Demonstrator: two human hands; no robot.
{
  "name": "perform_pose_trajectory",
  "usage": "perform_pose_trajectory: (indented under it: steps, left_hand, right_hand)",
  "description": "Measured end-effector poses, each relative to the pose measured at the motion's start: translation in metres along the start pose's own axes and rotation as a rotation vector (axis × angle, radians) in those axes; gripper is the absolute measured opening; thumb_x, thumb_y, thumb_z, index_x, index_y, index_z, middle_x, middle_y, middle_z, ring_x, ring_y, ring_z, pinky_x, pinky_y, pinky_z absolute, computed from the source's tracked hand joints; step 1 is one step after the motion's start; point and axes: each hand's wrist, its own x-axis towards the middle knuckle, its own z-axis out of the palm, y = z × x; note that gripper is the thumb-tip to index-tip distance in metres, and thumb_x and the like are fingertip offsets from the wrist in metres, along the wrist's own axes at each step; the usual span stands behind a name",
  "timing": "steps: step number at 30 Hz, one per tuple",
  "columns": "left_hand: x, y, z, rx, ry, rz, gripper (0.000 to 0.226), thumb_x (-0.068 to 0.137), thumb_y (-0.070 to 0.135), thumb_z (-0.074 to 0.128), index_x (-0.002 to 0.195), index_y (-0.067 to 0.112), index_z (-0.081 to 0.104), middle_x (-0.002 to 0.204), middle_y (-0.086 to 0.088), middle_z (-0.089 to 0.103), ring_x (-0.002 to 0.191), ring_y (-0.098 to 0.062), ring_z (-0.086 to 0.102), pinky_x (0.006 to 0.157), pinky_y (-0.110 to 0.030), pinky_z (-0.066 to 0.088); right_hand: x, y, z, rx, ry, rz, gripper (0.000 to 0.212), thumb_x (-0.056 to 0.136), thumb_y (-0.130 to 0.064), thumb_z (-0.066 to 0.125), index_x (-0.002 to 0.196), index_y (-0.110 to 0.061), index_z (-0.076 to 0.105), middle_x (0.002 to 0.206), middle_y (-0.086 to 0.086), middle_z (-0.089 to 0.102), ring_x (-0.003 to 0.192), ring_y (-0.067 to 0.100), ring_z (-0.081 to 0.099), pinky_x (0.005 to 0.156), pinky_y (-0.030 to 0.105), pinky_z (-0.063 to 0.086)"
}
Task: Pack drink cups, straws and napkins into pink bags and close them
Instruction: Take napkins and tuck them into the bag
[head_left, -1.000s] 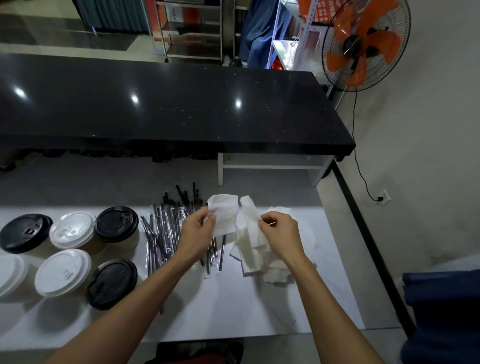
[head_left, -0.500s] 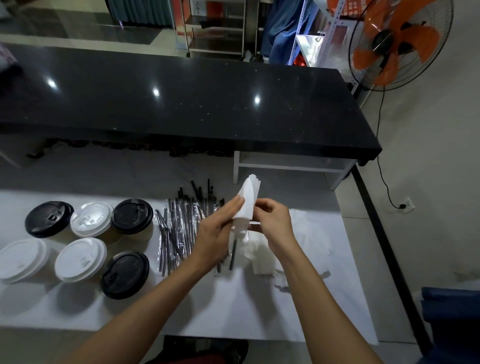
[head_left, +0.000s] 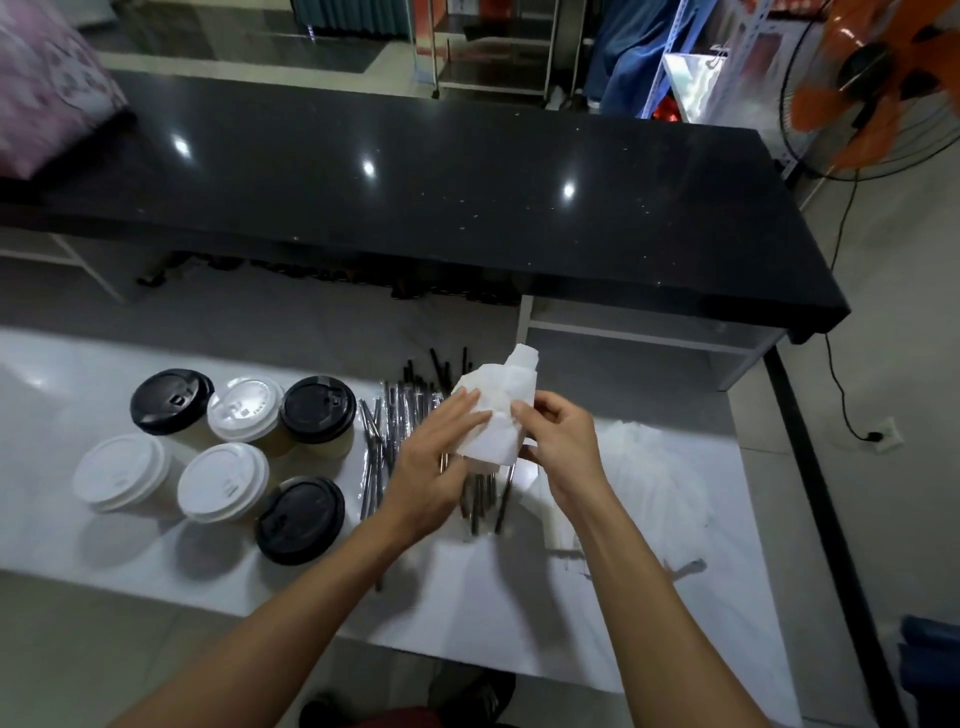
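A folded white napkin (head_left: 501, 410) is held above the white table (head_left: 467, 597) between both hands. My left hand (head_left: 434, 462) presses its flat fingers against the napkin's left face. My right hand (head_left: 561, 447) pinches its right edge. Beneath them lies a bundle of wrapped black straws (head_left: 410, 410). To the right, a loose pile of white napkins (head_left: 639, 467) rests on the table. Several lidded drink cups stand at the left, some with black lids (head_left: 300, 519), some with white lids (head_left: 223, 480). A pink bag (head_left: 47, 98) shows at the far upper left.
A long black counter (head_left: 415, 197) runs behind the white table. An orange floor fan (head_left: 878, 83) stands at the upper right, its cord running to a wall socket (head_left: 878, 435). Shelving and blue cloth stand behind the counter. A blue object (head_left: 930, 670) sits at the lower right.
The napkin, spread between the hands a second ago, has been folded into a compact packet. My head has turned left, bringing the pink bag into view.
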Motion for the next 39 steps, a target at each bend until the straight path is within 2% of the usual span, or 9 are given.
perform_pose_trajectory:
  steps: [5,10,16,20,23,26,32,37,39]
  left_hand:
    - [-0.002,0.011,-0.035,-0.198,0.154,-0.285,0.039,0.096,0.026,0.057,0.134,0.025,0.063,0.133,0.012,0.065,0.125,-0.002,0.057,0.108,-0.036,0.048]
    - [-0.014,0.019,-0.084,-0.531,0.263,-0.375,0.027,0.100,0.007,0.059,0.124,0.014,0.066,0.111,-0.005,0.076,0.108,-0.025,0.071,0.091,-0.038,0.058]
    - [-0.060,-0.002,-0.164,-0.538,0.410,-0.365,0.024,0.097,0.006,0.064,0.121,0.008,0.066,0.112,-0.007,0.075,0.108,-0.023,0.071,0.095,-0.042,0.056]
    - [-0.101,-0.013,-0.221,-0.567,0.525,-0.388,0.019,0.096,0.006,0.064,0.115,0.006,0.068,0.104,-0.005,0.077,0.099,-0.020,0.073,0.080,-0.026,0.058]
    - [-0.139,-0.031,-0.265,-0.546,0.592,-0.417,0.012,0.096,0.010,0.067,0.106,0.009,0.073,0.098,-0.008,0.077,0.096,-0.030,0.073,0.081,-0.039,0.060]
    - [-0.178,-0.048,-0.309,-0.537,0.673,-0.422,0.014,0.094,0.011,0.069,0.107,0.010,0.074,0.099,-0.010,0.077,0.096,-0.032,0.073,0.085,-0.046,0.060]
    - [-0.252,-0.077,-0.393,-0.469,0.843,-0.439,0.008,0.091,0.004,0.070,0.099,0.004,0.074,0.093,-0.014,0.076,0.084,-0.015,0.069,0.077,-0.033,0.055]
    - [-0.300,-0.105,-0.445,-0.442,0.980,-0.479,0.017,0.091,0.005,0.071,0.107,0.002,0.072,0.101,-0.012,0.077,0.094,-0.023,0.073,0.084,-0.038,0.058]
    - [-0.315,-0.115,-0.464,-0.412,0.980,-0.492,0.016,0.092,0.008,0.071,0.108,0.008,0.073,0.103,-0.008,0.077,0.099,-0.027,0.073,0.087,-0.040,0.059]
  right_hand:
    - [-0.004,-0.007,0.038,-0.156,-0.067,-0.193,0.011,0.094,-0.009,0.067,0.101,-0.014,0.074,0.094,0.003,0.077,0.090,0.020,0.073,0.079,0.035,0.060]
    - [-0.026,-0.007,0.101,-0.238,-0.243,-0.296,0.019,0.091,-0.006,0.069,0.104,-0.018,0.074,0.096,-0.002,0.077,0.093,0.014,0.073,0.083,0.030,0.058]
    - [-0.068,0.008,0.186,-0.344,-0.325,-0.375,0.010,0.091,-0.014,0.073,0.100,-0.016,0.077,0.091,-0.003,0.077,0.088,0.014,0.074,0.080,0.036,0.060]
    - [-0.105,0.023,0.246,-0.408,-0.346,-0.424,0.012,0.088,-0.014,0.076,0.098,-0.021,0.075,0.089,-0.008,0.076,0.083,0.011,0.072,0.074,0.030,0.059]
    - [-0.125,0.041,0.293,-0.463,-0.363,-0.443,0.020,0.088,-0.019,0.077,0.105,-0.027,0.072,0.098,-0.012,0.074,0.088,0.008,0.070,0.077,0.029,0.059]
    - [-0.146,0.058,0.343,-0.518,-0.470,-0.448,0.017,0.091,-0.025,0.073,0.109,-0.027,0.072,0.100,-0.013,0.075,0.093,0.005,0.069,0.083,0.032,0.058]
    - [-0.195,0.092,0.441,-0.520,-0.664,-0.423,0.013,0.092,-0.028,0.073,0.088,-0.016,0.075,0.082,0.003,0.074,0.081,0.028,0.070,0.073,0.049,0.056]
    - [-0.220,0.115,0.508,-0.597,-0.824,-0.418,0.015,0.092,-0.023,0.072,0.078,-0.019,0.070,0.074,-0.005,0.070,0.069,0.010,0.065,0.061,0.034,0.053]
    - [-0.223,0.123,0.531,-0.617,-0.885,-0.397,0.010,0.092,-0.024,0.071,0.083,-0.019,0.072,0.080,-0.003,0.073,0.075,0.018,0.070,0.062,0.039,0.057]
